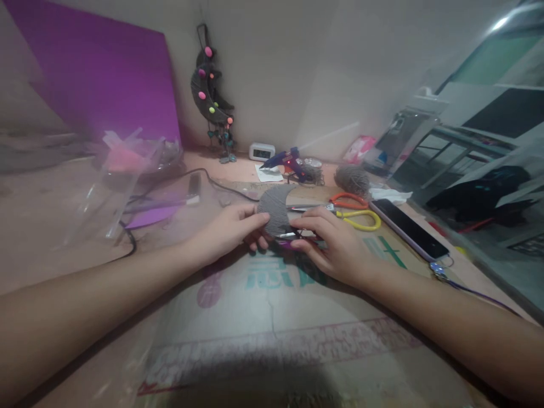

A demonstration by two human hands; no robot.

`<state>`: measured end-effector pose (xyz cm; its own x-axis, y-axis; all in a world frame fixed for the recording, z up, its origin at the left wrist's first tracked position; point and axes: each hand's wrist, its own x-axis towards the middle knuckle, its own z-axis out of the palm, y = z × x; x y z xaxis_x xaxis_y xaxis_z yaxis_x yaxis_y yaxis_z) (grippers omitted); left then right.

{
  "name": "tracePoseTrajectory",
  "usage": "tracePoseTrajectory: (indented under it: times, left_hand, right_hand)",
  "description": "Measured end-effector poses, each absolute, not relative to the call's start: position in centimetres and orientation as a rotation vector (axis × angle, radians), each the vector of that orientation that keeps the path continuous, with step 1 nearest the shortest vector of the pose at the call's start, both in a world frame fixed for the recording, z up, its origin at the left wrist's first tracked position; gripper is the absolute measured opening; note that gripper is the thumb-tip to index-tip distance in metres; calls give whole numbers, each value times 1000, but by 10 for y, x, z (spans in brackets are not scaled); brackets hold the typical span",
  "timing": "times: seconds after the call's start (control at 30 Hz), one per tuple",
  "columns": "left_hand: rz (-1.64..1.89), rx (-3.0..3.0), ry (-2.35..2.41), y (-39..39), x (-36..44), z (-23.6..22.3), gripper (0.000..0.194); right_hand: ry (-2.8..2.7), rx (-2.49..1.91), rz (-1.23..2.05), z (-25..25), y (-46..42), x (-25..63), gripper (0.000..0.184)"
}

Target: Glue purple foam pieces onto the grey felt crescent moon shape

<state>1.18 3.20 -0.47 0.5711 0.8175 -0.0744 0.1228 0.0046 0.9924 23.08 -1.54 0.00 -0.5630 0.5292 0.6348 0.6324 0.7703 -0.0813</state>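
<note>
My left hand [238, 229] grips a rounded grey piece wound with yarn [274, 209] by its left side, thumb on top and fingers curled below. Close to the piece's right edge, my right hand [327, 241] has its thumb and fingers drawn together. Between them is something dark that I cannot make out, with a thin silvery strip [285, 235] and a bit of purple by the fingertips. Just behind the right hand lie scissors [357, 218] with one orange and one yellow handle, blades toward the yarn piece.
Cardboard [272, 317] covers the table. A phone [408, 229] lies at right. Behind are a glue gun [291, 164] with a red light, a small clock [262, 152] and a yarn ball [352, 179]. A decorated crescent [208, 93] hangs on the wall. A cable [225, 190] runs left.
</note>
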Motion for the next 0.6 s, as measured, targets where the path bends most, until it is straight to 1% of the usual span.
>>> tracePoseTrajectory:
  times: [0.23,0.43,0.6]
  left_hand:
    - [701,1458,849,33,11,-7,21]
    - [742,1407,821,34,11,-7,19]
    - [746,1387,824,33,13,-5,17]
  right_hand:
    - [-2342,-890,-246,0,-16,232,21]
    - [-2369,-867,-336,1,-15,229,16]
    - [-2394,-848,-368,1,-16,228,17]
